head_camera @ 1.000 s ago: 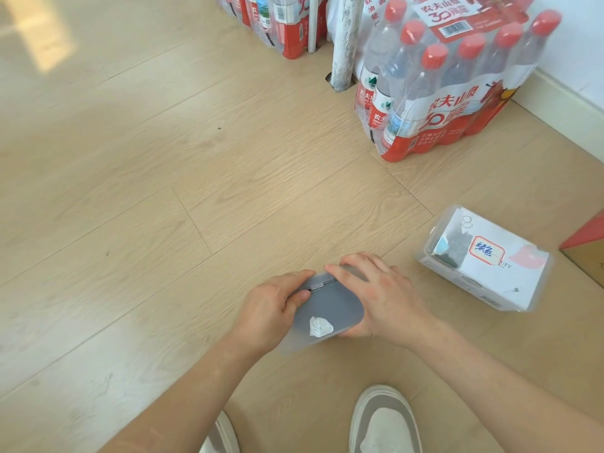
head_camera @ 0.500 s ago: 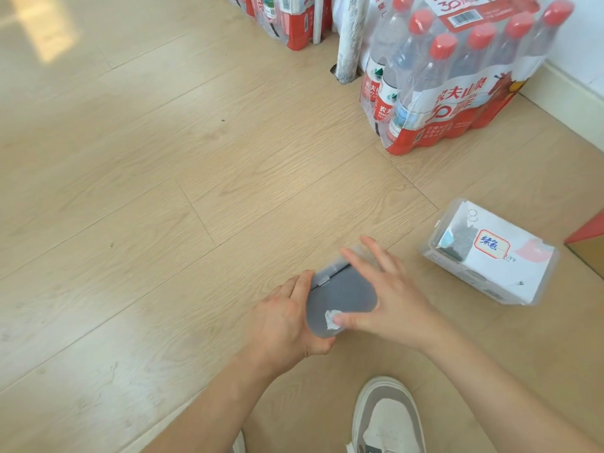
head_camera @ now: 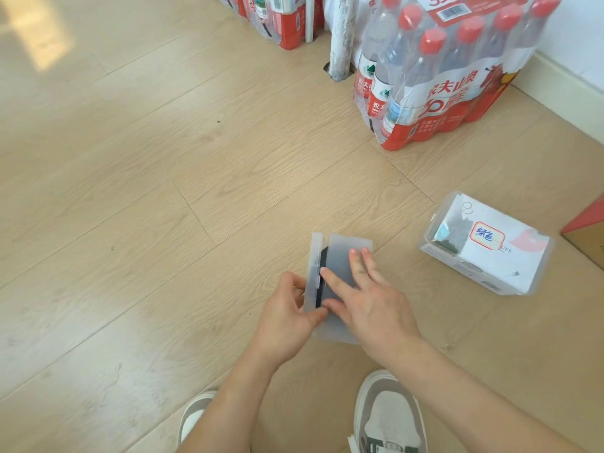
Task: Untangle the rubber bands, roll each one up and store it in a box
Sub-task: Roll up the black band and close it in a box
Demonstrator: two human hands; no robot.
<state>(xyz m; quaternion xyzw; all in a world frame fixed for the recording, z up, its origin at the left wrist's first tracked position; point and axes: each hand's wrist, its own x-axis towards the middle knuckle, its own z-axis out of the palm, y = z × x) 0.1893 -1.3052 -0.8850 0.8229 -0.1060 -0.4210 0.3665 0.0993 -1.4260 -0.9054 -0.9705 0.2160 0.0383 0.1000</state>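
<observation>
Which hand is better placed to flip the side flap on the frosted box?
Left, likely: the left hand pinches the frosted box at its side flap; the right hand lies flat on top, steadying.

Bare forearms (head_camera: 238, 400), grey-and-white sneakers (head_camera: 389, 416)

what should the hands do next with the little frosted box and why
Probably press the side flap shut with the left hand. The right hand lies flat on the frosted box, holding its lid down. Dark contents show inside, and a narrow gap is open along the flap, which the left hand pinches.
</observation>
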